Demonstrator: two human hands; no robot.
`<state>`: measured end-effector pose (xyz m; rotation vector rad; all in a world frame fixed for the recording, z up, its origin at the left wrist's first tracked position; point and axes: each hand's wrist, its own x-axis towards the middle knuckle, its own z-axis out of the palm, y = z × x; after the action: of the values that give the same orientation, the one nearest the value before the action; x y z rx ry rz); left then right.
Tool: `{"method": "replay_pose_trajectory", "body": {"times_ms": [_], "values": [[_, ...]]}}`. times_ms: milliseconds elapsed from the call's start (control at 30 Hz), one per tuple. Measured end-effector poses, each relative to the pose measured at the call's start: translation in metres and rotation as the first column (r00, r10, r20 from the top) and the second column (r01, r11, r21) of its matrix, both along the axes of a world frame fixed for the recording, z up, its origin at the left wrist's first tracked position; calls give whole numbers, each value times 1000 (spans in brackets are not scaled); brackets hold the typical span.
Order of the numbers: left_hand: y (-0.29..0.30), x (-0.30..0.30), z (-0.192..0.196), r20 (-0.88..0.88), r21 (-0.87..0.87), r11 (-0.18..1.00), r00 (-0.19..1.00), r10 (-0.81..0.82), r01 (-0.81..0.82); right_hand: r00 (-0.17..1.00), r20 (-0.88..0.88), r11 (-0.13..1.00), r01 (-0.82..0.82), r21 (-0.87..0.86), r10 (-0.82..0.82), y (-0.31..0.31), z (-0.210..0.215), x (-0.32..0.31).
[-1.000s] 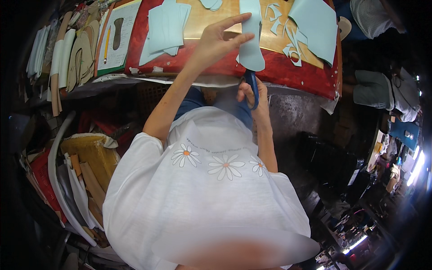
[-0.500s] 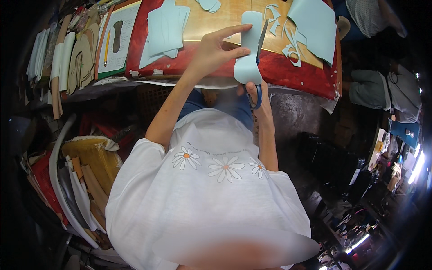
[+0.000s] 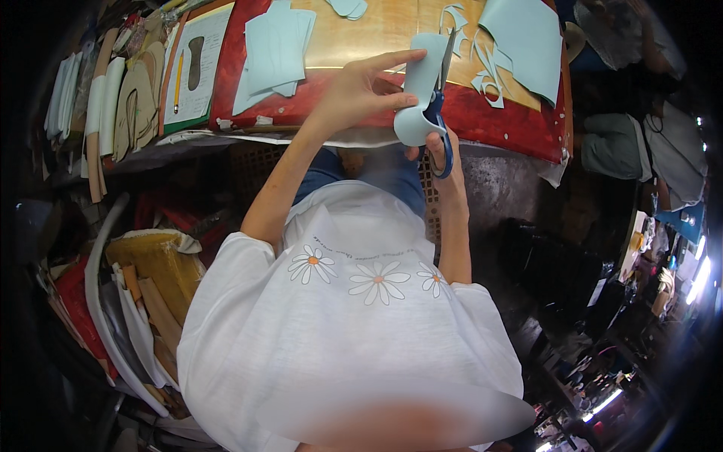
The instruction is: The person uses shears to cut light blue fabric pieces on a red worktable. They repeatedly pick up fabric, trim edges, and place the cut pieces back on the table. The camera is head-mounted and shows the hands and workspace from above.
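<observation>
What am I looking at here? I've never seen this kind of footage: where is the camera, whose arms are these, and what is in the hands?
There is no machine: a person works with bare hands. The camera is a wide fisheye lens worn on the head and looks down, so straight edges bend and the person's white shirt fills the lower part. Both forearms reach up from it toward a table with a red edge. The left hand holds a pale blue sheet, curled at its lower end. The right hand holds blue-handled scissors with the blades up against that sheet. On the table lie a stack of blue sheets, a larger blue sheet and curly offcuts. Further left is a paper with a sole-shaped outline and a pencil.
</observation>
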<state>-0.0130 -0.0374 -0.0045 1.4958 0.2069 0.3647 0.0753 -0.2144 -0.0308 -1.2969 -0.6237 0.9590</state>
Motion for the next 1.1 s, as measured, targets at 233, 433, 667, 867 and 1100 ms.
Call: {"method": "replay_pose_trajectory", "body": {"times_ms": [233, 433, 667, 867, 1100], "values": [[-6, -4, -1, 2, -66, 998, 1000, -26, 26, 1000, 29, 998, 8, -54, -7, 0, -2, 3], [3, -7, 1, -39, 28, 998, 997, -63, 65, 999, -40, 995, -15, -100, 11, -13, 3, 10], [25, -9, 3, -105, 84, 978, 978, -182, 191, 990, 78, 972, -99, -215, 118, -28, 17, 39], [45, -6, 5, -146, 191, 936, 951, -271, 296, 966, 101, 925, -194, -328, 238, -39, 27, 71], [60, 4, 1, -171, 248, 908, 938, -302, 337, 938, 144, 885, -234, -403, 314, -37, 19, 101]]}}
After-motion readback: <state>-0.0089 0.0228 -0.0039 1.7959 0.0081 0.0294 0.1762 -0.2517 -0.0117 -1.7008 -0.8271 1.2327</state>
